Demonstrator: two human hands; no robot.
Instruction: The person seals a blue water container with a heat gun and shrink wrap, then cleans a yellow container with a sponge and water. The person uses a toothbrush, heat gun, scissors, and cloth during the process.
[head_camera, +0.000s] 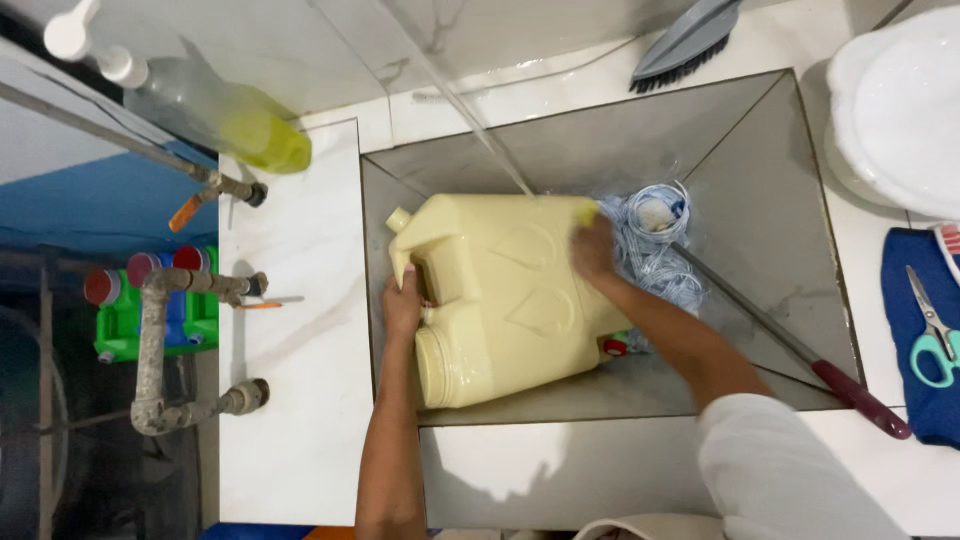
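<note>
A large pale yellow plastic jerrycan (500, 300) lies on its side in a grey sunken basin (760, 180). My left hand (402, 305) grips it at the handle near the neck end. My right hand (592, 248) presses a small yellow sponge (586, 212) against the can's far corner. A thin stream of water (470, 118) falls from above onto the can's top edge. A string mop with a white and blue head (655, 240) lies in the basin just right of my right hand, its dark red-tipped handle (800, 350) running out to the right.
A spray bottle of yellow liquid (215, 110) stands on the white ledge at upper left, beside pipes with taps (190, 290). A grey brush (685, 40) lies beyond the basin. A white toilet (900, 110) sits at right, with teal scissors (935, 330) on a blue cloth.
</note>
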